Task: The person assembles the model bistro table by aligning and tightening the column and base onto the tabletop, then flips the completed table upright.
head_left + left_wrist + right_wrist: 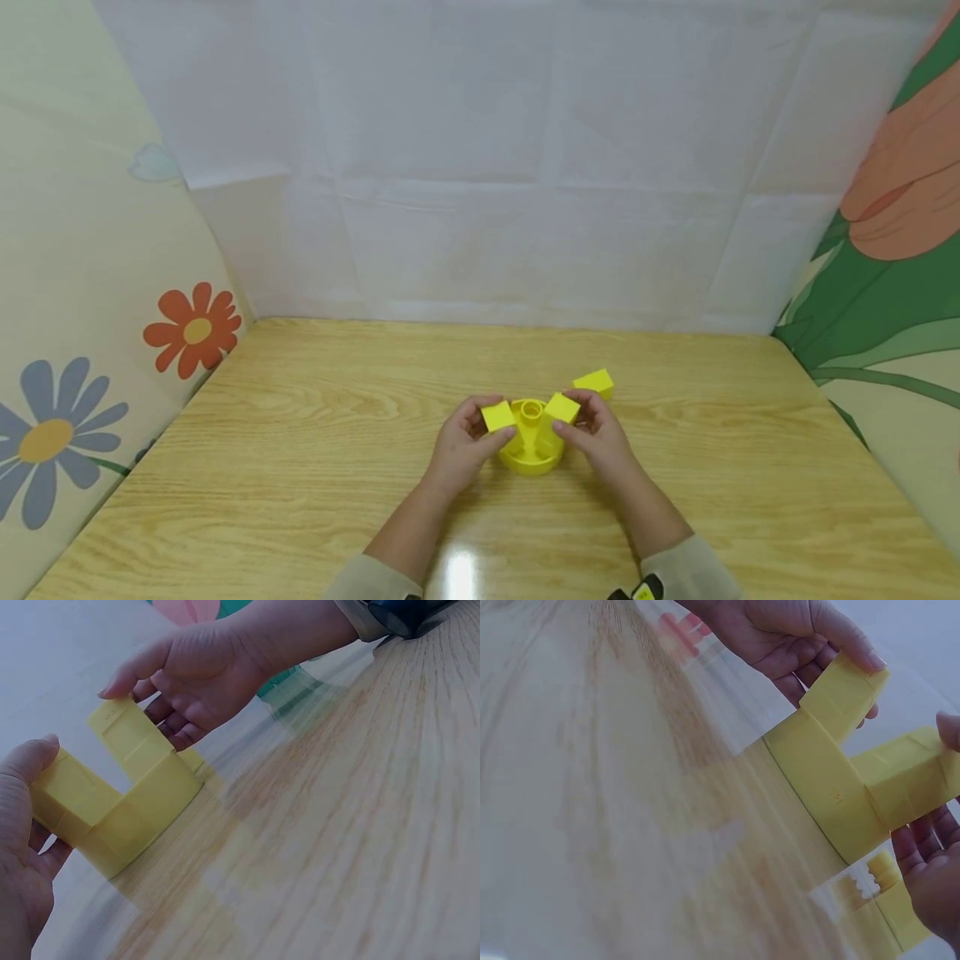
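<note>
A round yellow plastic base (531, 467) with a raised rim and a hollow peg (532, 410) sits on the table. My left hand (459, 450) grips a yellow block (498, 416) at the base's left side, thumb on its near face and fingers behind. At the right side, my right hand (606, 440) grips a second yellow block (562, 407) between thumb and fingers. Both blocks stand up above the rim, leaning slightly outward in the left wrist view. Their lower ends meet the base; how they fit inside is hidden.
Behind my right hand a third yellow block (595, 383) lies on the wooden table (300, 467); the right wrist view shows a notched yellow part (883, 871) there. A white cloth (450, 167) hangs at the back, with flower-patterned cloths on both sides.
</note>
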`<state>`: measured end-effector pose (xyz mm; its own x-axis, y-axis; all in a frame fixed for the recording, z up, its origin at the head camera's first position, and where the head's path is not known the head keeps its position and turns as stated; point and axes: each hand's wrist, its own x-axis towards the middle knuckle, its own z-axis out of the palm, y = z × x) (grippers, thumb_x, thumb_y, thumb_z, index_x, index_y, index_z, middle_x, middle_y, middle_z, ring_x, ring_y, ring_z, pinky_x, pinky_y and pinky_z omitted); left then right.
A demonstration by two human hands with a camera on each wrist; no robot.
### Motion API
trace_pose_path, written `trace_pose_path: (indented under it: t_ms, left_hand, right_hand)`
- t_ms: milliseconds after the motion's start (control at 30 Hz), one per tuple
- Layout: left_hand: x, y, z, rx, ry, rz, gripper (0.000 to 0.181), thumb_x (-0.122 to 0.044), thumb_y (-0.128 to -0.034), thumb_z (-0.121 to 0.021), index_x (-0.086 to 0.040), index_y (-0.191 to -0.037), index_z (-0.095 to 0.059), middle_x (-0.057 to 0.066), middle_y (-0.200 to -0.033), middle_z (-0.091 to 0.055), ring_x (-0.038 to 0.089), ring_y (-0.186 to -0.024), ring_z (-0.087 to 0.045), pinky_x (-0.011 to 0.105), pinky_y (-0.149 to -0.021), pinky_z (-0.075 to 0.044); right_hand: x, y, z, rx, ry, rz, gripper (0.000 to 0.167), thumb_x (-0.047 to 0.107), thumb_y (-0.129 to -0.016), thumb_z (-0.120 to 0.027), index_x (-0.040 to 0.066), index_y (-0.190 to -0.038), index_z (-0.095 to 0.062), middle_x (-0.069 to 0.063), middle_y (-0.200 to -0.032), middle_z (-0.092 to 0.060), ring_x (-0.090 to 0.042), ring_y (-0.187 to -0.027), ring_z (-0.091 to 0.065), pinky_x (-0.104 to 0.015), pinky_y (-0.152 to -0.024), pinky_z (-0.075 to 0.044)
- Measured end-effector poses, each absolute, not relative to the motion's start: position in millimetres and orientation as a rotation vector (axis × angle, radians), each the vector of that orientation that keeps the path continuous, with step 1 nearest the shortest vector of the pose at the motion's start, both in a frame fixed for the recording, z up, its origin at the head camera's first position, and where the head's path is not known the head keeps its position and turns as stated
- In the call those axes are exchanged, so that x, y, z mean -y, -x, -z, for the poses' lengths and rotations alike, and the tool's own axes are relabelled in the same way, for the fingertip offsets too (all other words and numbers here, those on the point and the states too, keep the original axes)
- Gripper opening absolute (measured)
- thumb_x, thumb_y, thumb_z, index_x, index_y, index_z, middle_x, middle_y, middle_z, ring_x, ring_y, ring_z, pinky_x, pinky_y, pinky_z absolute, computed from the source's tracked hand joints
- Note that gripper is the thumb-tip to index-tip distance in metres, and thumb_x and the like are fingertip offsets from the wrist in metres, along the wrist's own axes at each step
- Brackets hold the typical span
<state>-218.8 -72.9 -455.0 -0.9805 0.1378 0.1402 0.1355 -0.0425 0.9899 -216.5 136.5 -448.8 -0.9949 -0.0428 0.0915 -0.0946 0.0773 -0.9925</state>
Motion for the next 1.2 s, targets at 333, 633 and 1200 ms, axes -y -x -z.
trace_pose_path:
  t_ms: [333, 633, 1200]
  left_hand:
    - [72.4, 219.2, 455.4, -2.153, -0.33, -2.269, 0.042, 0.008, -0.0823, -0.07, 0.006, -0.122, -0.056, 0.029, -0.128, -0.061, 0.003, -0.095, -0.063, 0.018, -0.084, -0.052]
    - [72.7, 219.1, 455.0, -2.169, -0.319, -2.255, 0.041, 0.007, -0.0826, -0.071, 0.005, -0.121, -0.057, 0.027, -0.126, -0.062, 0.005, -0.096, -0.063, 0.017, -0.083, -0.052]
    - [73.9, 220.1, 456.9, -2.211, -0.351, -2.223, 0.041, 0.002, -0.0847, -0.071, 0.004, -0.123, -0.057, 0.027, -0.128, -0.061, 0.006, -0.098, -0.063, 0.017, -0.083, -0.052]
  right_hand:
    - [-140.3, 215.2, 447.1, 2.365, -0.15, -2.145, 0.055, 0.013, -0.091, -0.067, 0.009, -0.143, -0.047, -0.012, -0.132, -0.052, -0.009, -0.101, -0.051, -0.017, -0.082, -0.046]
    - [-141.7, 214.2, 444.8, 2.356, -0.145, -2.181, 0.052, 0.007, -0.093, -0.062, 0.004, -0.141, -0.042, -0.016, -0.145, -0.047, -0.009, -0.116, -0.049, -0.014, -0.092, -0.045]
    - [-148.5, 207.8, 447.0, 2.218, -0.14, -2.226, 0.035, 0.003, -0.095, -0.053, -0.005, -0.128, -0.047, -0.003, -0.112, -0.057, -0.007, -0.102, -0.055, -0.019, -0.088, -0.049]
